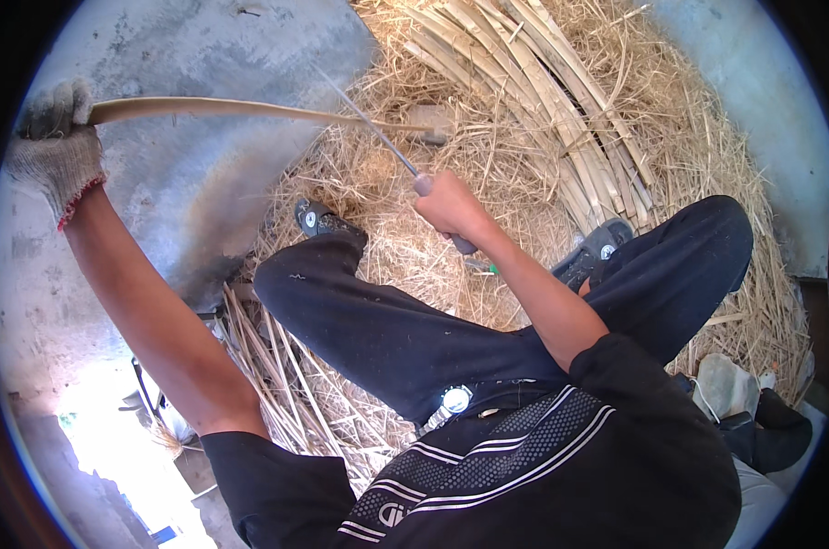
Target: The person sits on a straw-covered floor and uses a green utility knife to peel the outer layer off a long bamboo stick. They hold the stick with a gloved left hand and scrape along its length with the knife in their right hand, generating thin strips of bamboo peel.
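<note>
My left hand [56,146], in a grey knitted work glove with a red-edged cuff, is closed round one end of a long bamboo strip [213,107] at the far left. From there the strip reaches rightward, and its other end lies at a small block [431,122] on the straw. Bare and closed, my right hand [453,209] grips the handle of a knife [389,145]. The long thin blade points up and to the left and crosses the strip near its right end. Whether the blade touches the strip I cannot tell.
Long split bamboo strips [547,96] lie in a bundle at the upper right. Shavings [698,146] cover the floor around my sandalled feet. More thin strips [282,366] lie left of my legs. A grey wall [186,55] rises at the upper left. Cloth items [726,389] sit at the right.
</note>
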The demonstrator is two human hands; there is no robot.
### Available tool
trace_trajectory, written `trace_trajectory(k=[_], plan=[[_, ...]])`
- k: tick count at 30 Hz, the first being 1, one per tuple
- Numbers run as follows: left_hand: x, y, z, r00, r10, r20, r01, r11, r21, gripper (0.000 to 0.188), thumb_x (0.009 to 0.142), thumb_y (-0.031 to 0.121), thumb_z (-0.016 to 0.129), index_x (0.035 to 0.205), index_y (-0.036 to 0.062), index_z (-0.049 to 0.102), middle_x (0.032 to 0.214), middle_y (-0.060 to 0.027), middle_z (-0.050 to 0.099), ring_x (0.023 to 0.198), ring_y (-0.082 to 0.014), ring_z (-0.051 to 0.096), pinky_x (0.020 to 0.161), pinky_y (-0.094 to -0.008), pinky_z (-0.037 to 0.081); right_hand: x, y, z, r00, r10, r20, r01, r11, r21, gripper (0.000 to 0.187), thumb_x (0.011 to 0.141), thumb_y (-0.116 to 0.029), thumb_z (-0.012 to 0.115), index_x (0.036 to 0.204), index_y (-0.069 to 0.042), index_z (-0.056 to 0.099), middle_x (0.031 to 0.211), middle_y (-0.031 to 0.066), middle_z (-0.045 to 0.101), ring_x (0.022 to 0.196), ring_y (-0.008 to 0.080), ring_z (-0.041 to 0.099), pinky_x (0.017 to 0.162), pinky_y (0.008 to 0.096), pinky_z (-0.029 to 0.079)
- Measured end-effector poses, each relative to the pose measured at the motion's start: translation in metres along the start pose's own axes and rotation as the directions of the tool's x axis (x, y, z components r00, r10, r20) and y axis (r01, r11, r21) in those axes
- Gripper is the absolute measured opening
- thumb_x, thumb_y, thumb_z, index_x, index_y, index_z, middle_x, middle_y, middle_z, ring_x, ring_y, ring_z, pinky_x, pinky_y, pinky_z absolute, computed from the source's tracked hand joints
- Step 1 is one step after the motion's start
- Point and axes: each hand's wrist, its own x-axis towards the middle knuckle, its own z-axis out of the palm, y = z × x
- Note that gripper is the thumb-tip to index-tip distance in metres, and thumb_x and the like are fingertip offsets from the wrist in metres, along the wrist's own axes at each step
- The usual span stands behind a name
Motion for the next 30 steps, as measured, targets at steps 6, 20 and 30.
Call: trace_trajectory(k=[6,20,30], plan=[[-0.010,0.005,0.021,0.997,-0.008,0.078,0.011,0.999,-0.033,0.051,0.090,0.043,0.045,0.051,0.0168,0.026,0.048,0.0020,0.021,0.042,-0.0141,0.022,0.044,-0.0298,0.026,-0.012,-0.008,-0.011,0.999,0.009,-0.039,-0.009,1.000,0.008,0.020,0.082,-0.004,0.050,0.094,0.005,0.063,0.075,0.0207,0.062,0.055,0.0221,0.062,0.048,0.0368,0.051],[0.016,0.007,-0.004,0.882,-0.047,0.469,0.145,0.974,-0.176,0.041,0.085,0.027,0.050,0.053,0.0180,0.025,0.050,0.0018,0.023,0.045,-0.0148,0.023,0.050,-0.0313,0.037,-0.010,0.007,-0.007,0.993,-0.045,-0.105,0.061,0.985,0.161,0.025,0.086,-0.014,0.053,0.084,0.009,0.061,0.066,0.0215,0.061,0.057,0.0314,0.062,0.058,0.0432,0.051],[0.016,0.009,0.024,0.716,-0.036,0.697,0.289,0.924,-0.249,0.032,0.079,0.020,0.054,0.053,0.0173,0.035,0.047,0.0012,0.029,0.043,-0.0134,0.028,0.052,-0.0306,0.036,0.031,0.082,-0.010,0.974,0.144,-0.177,-0.142,0.990,0.021,0.019,0.085,-0.009,0.053,0.095,0.003,0.064,0.081,0.0209,0.065,0.074,0.0302,0.067,0.065,0.0400,0.052]])
